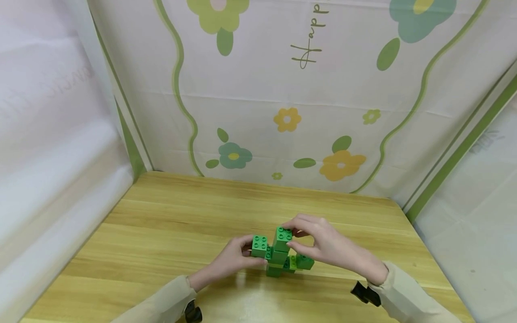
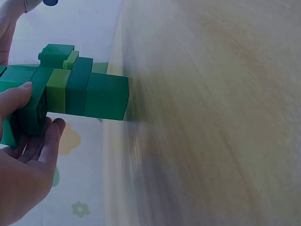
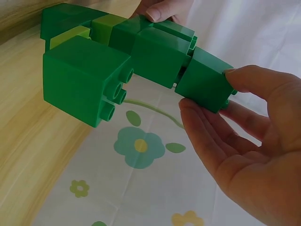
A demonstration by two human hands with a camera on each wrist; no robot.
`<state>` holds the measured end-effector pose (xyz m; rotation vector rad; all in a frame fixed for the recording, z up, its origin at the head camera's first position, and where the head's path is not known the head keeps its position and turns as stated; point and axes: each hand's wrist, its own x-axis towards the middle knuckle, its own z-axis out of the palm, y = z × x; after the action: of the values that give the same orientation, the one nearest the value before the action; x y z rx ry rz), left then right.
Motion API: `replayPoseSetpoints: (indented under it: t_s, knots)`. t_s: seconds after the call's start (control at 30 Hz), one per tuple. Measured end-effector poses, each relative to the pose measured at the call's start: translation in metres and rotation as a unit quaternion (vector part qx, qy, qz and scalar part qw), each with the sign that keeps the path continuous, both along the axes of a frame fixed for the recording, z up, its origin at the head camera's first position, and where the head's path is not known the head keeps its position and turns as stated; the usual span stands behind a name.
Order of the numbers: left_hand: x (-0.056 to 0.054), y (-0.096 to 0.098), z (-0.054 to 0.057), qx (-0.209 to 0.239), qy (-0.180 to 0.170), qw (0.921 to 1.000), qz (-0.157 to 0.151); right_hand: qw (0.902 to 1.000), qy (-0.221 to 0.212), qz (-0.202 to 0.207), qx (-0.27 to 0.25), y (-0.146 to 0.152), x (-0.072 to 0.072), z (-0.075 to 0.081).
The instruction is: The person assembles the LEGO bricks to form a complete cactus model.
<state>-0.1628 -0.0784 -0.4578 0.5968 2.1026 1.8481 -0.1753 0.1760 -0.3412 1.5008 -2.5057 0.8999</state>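
A branching stack of green toy building bricks (image 1: 278,257) stands on the wooden table, with a thin light-green brick (image 2: 58,92) in its column. My right hand (image 1: 325,238) pinches the top brick (image 3: 207,80) between thumb and fingers. In the right wrist view, that brick sits slightly tilted, with a narrow gap between it and the brick below. On the left, my left hand (image 1: 230,259) grips the side branch, around its studded outer brick (image 1: 260,245). Another green brick (image 3: 84,77) juts out on the opposite side, its studs showing, untouched by either hand.
The wooden table (image 1: 181,215) runs back to a white cloth wall (image 1: 250,121) printed with flowers and wavy green lines. More white cloth (image 1: 60,157) hangs at the left and right sides. Dark straps (image 1: 365,294) show at both wrists.
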Motion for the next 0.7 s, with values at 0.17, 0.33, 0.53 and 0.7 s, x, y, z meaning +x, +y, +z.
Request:
replayPoseSetpoints:
  t_s: [0.17, 0.33, 0.53, 0.7]
  knots:
    - [0.0003, 0.0006, -0.0002, -0.001, -0.002, 1.0000, 0.001, 1.0000, 0.006, 0.000, -0.006, 0.0008, 0.0010, -0.0013]
    - [0.0006, 0.0014, 0.0001, -0.001, -0.007, 1.0000, 0.002, 1.0000, 0.001, 0.000, -0.010, 0.0019, 0.0017, -0.0013]
    - [0.0003, 0.0011, 0.0006, -0.003, -0.008, 1.0000, 0.002, 0.9999, -0.004, -0.003, -0.009, 0.0020, 0.0028, -0.0005]
    - [-0.0003, 0.0007, 0.0019, -0.007, 0.001, 1.0000, 0.000, 0.9997, 0.016, -0.013, 0.011, -0.0002, 0.0025, 0.0011]
